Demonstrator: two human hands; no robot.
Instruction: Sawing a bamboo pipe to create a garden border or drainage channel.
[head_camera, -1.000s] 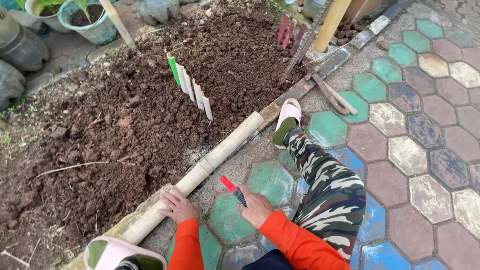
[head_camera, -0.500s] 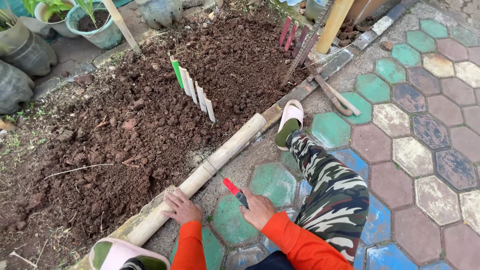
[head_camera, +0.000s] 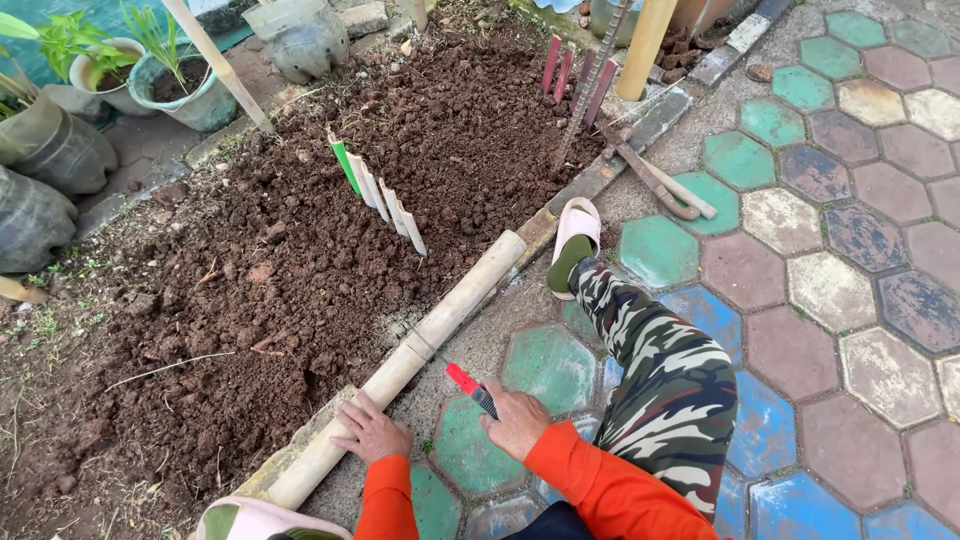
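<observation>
The right hand (head_camera: 518, 420) is closed around a small saw (head_camera: 472, 389) with a red tip, which juts up and leftward from the fist. Just left of it, the left hand (head_camera: 372, 432) is laid flat and open on the near end of a bamboo pole (head_camera: 420, 350); nothing is gripped, the pole is only pressed down. Beyond the hands, the pole is seen lying along the edge of a soil bed (head_camera: 250, 260), running away toward a sandalled foot (head_camera: 573, 245). Further out, a row of white and green stakes (head_camera: 385, 200) is stuck in the soil, and red stakes (head_camera: 572, 68) stand at the far end.

A slip is judged possible: the pole is round and held only by a flat palm, so it could roll, and the blade could be carried toward the left fingers close by.

Against the earlier frame, little is changed: both hands are kept in the same places, the saw is held at the same angle, and only the view is shifted slightly.
</observation>
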